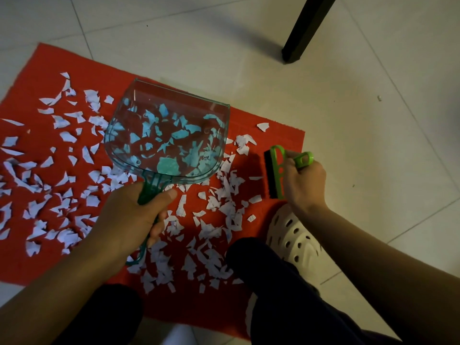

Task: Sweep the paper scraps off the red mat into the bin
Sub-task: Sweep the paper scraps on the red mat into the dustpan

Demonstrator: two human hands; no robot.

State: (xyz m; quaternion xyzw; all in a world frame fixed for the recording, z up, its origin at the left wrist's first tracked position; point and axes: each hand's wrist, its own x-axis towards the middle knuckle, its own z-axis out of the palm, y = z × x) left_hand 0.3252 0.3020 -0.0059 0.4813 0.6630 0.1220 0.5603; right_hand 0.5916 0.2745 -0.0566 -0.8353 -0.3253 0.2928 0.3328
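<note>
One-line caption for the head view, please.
Left hand holds dustpan, right hand holds brush over scrap-strewn red mat.

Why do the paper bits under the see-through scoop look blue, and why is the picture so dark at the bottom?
Head view: the dustpan is tinted teal plastic, so scraps seen through it look blue, while the uncovered paper scraps look white. Head view: the light is dim, the arms and dark trousers at the bottom are in shade, and the wide lens bends the red mat edges.

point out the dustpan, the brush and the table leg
dustpan (171,135): head view, on its clear tray.
brush (277,168): head view, on its green back, beside the black bristles.
table leg (306,28): head view, mid-way along the dark leg.
</note>
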